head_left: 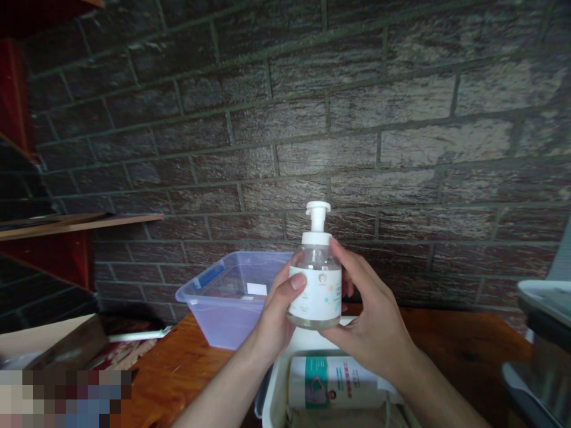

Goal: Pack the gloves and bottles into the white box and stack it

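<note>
A clear pump bottle (316, 291) with a white pump top and a white label is held upright in front of me. My left hand (280, 309) grips its left side, with the thumb on the label. My right hand (377, 303) is on the bottle's right side, a finger near the collar and the thumb by the base. Below the hands is a white bin (270, 404). In it lies a white bottle (339, 381) with a teal panel and red print, partly covered by my right hand and wrist.
A translucent purple plastic tub (223, 321) stands on the wooden table (165, 377), against the dark brick wall (303, 131). Wooden shelves (80, 224) jut out at left, above a cardboard box (62, 342). Clear-sided containers (546, 339) stand at the right edge.
</note>
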A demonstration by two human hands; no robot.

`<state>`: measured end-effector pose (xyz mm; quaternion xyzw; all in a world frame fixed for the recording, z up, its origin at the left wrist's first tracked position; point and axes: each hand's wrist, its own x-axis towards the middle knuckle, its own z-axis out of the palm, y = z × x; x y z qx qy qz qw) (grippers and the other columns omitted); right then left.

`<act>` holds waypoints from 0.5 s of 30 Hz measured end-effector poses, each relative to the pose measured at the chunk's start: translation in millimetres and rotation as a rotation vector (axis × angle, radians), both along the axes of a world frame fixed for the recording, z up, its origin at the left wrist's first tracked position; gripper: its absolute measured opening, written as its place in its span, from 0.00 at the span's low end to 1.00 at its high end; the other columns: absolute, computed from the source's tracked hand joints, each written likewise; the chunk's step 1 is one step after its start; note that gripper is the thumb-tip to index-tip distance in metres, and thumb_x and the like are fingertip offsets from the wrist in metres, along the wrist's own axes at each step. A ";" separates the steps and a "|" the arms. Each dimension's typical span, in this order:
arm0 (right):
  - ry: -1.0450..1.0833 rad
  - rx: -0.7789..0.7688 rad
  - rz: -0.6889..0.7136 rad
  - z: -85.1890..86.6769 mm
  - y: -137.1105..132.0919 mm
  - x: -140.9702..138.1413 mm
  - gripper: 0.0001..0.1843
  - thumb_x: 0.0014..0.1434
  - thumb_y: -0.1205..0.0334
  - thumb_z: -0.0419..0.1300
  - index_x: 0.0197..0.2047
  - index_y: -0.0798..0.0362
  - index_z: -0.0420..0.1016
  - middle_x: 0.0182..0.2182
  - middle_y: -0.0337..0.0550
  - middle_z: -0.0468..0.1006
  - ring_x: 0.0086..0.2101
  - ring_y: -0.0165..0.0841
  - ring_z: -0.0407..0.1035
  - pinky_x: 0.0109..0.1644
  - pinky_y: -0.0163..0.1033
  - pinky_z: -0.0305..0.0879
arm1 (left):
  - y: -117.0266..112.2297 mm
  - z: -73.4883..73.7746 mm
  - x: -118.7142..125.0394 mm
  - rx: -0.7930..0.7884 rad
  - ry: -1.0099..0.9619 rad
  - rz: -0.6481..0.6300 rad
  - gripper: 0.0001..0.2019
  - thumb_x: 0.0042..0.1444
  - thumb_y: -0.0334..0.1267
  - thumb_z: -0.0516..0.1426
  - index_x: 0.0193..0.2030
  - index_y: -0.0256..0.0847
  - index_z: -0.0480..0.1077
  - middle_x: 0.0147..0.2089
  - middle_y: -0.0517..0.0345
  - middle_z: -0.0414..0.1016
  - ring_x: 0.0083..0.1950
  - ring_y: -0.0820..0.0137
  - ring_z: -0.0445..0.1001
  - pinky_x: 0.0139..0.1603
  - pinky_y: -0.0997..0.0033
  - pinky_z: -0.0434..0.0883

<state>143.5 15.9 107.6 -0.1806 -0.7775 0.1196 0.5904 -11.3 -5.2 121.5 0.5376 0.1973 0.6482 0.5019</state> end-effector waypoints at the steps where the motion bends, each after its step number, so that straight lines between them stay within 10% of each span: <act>1: 0.005 0.013 -0.002 0.1 0.3 0.3 0.55 0.49 0.73 0.68 0.76 0.40 0.53 0.62 0.46 0.69 0.47 0.40 0.71 0.44 0.40 0.74 | 0.5 0.1 -1.1 0.014 0.018 -0.002 0.29 0.57 0.50 0.61 0.62 0.38 0.71 0.50 0.46 0.82 0.51 0.52 0.80 0.50 0.58 0.76; 15: -0.001 0.085 -0.108 -2.8 4.8 0.2 0.46 0.57 0.71 0.66 0.74 0.39 0.57 0.64 0.49 0.59 0.53 0.42 0.70 0.50 0.45 0.77 | 2.1 -1.7 5.0 0.137 0.227 0.116 0.30 0.56 0.38 0.69 0.61 0.44 0.61 0.52 0.51 0.79 0.47 0.63 0.80 0.46 0.70 0.74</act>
